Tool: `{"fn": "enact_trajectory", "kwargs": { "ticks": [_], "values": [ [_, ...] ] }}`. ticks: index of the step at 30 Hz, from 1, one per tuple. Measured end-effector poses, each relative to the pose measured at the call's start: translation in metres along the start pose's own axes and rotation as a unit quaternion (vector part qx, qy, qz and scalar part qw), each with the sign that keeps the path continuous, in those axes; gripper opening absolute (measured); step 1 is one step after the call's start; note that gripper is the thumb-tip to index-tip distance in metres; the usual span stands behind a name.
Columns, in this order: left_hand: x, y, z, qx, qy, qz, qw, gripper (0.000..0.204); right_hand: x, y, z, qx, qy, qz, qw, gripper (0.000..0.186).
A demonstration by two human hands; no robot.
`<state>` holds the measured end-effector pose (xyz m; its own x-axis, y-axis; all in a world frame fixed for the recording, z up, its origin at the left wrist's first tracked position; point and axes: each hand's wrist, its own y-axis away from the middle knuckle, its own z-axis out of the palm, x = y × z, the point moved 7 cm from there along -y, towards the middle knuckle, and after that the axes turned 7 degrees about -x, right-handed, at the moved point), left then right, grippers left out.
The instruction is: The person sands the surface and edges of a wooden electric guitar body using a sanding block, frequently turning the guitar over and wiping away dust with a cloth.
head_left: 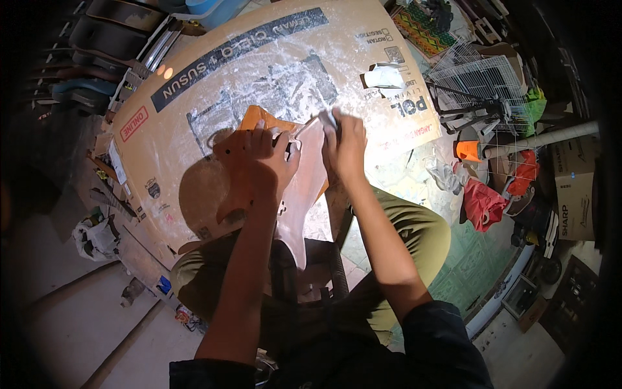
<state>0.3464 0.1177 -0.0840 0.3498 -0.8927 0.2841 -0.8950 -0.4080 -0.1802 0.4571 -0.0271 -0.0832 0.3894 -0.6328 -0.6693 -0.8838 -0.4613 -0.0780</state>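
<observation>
A shaped, pointed wooden piece (308, 172), pinkish brown and pale with dust, lies over my lap at the cardboard's near edge. It looks like an electric guitar body. Orange-brown surface (251, 118) shows around and beneath it; whether that is the same piece I cannot tell. My left hand (275, 155) rests on the wood with fingers spread, partly in shadow. On the far right edge of the piece, my right hand (346, 142) grips a small grey block (327, 121), like a sanding block, largely covered by the fingers.
A large flattened cardboard sheet (175, 149), streaked with white dust, spreads beneath the work. A white crumpled item (383, 76) lies on it. Guitar-like bodies (84, 91) are stacked at far left. A wire rack (483, 78), an orange object (468, 150) and a red bag (483, 204) stand right.
</observation>
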Motion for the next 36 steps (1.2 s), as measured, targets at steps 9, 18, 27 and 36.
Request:
{"fn": "enact_trajectory", "kwargs": {
  "ticks": [9, 18, 27, 36],
  "values": [
    [0.001, -0.001, 0.002, -0.022, -0.006, 0.006, 1.0, 0.035, 0.002, 0.008, -0.008, 0.016, -0.009, 0.014, 1.0, 0.037],
    [0.001, 0.001, 0.001, -0.011, -0.001, -0.002, 1.0, 0.031, 0.003, 0.068, -0.007, 0.01, 0.042, 0.006, 0.999, 0.041],
    [0.003, 0.003, 0.0, 0.017, -0.011, -0.003, 1.0, 0.029, 0.005, 0.103, -0.008, 0.011, 0.025, 0.002, 1.0, 0.044],
    [-0.004, 0.0, 0.0, -0.001, -0.02, -0.003, 1.0, 0.033, 0.01, 0.092, -0.001, -0.003, 0.011, 0.002, 1.0, 0.039]
  ]
}}
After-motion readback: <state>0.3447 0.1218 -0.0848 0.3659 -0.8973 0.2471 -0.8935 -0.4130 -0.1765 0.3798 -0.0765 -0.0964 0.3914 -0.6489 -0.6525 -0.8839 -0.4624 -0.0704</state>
